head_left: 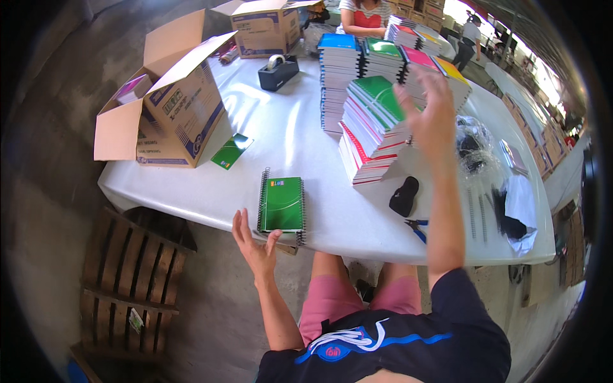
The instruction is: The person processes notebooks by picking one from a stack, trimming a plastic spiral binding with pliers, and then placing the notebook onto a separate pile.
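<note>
A green spiral notebook (pixel 283 204) lies near the front edge of the table, with loose wire coils along both its sides. Beside its lower left corner is my left hand (pixel 258 254), its fingers spread and nothing in them. My right hand (pixel 435 118), slightly blurred, is raised by a stack of unbound notebook blocks (pixel 377 121) topped with a green cover. Its fingers are apart, and I cannot tell whether they touch the stack. Behind it stand tall piles of bound notebooks (pixel 340 64) with blue, green, pink and yellow covers.
An open carton (pixel 182 115) stands at the left, a green cover sheet (pixel 232 151) beside it. Farther back are a tape dispenser (pixel 278 73) and another carton (pixel 267 32). Blue-handled pliers (pixel 418 228), a black pouch (pixel 404 196) and wire coils (pixel 477 214) lie right. A person (pixel 364 18) is opposite.
</note>
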Demonstrator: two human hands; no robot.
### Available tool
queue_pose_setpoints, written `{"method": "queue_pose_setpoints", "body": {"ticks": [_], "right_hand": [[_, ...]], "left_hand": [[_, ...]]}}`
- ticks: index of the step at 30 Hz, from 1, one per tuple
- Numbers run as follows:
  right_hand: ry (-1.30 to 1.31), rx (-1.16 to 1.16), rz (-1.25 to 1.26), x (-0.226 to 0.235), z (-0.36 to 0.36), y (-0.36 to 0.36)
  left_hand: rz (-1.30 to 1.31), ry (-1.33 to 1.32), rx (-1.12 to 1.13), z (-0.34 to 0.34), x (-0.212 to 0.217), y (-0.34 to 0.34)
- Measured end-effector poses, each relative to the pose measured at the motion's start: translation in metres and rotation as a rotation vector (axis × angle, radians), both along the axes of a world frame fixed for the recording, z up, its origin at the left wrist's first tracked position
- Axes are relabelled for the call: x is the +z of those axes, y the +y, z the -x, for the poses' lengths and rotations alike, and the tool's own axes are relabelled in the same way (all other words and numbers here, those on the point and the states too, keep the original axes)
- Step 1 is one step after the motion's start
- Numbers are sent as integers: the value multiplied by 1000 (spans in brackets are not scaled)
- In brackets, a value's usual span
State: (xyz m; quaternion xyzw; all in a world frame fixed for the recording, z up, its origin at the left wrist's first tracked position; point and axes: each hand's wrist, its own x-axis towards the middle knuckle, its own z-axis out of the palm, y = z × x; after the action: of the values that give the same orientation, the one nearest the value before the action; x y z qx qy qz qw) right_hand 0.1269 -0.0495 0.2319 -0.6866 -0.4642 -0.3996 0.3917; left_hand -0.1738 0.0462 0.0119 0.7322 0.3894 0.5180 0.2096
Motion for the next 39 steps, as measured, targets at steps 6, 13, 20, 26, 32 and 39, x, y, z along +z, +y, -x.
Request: {"method": "queue_pose_setpoints", "body": {"ticks": [6, 13, 20, 26, 32, 39], "right_hand": [[974, 227, 653, 10, -97, -19], [519, 206, 162, 18, -32, -43], [877, 628, 265, -87, 40, -132], [413, -729, 440, -192, -116, -249], [654, -594, 482, -235, -158, -268], [921, 251, 436, -145, -4, -184]], "left_hand": [[-207, -136, 38, -43, 52, -21], [12, -468, -364, -99, 121, -70], [573, -646, -738, -118, 103, -91], [-331, 736, -500, -135, 81, -94], [-224, 691, -417, -148, 52, -109], [-274, 346, -193, -165, 18, -116]]}}
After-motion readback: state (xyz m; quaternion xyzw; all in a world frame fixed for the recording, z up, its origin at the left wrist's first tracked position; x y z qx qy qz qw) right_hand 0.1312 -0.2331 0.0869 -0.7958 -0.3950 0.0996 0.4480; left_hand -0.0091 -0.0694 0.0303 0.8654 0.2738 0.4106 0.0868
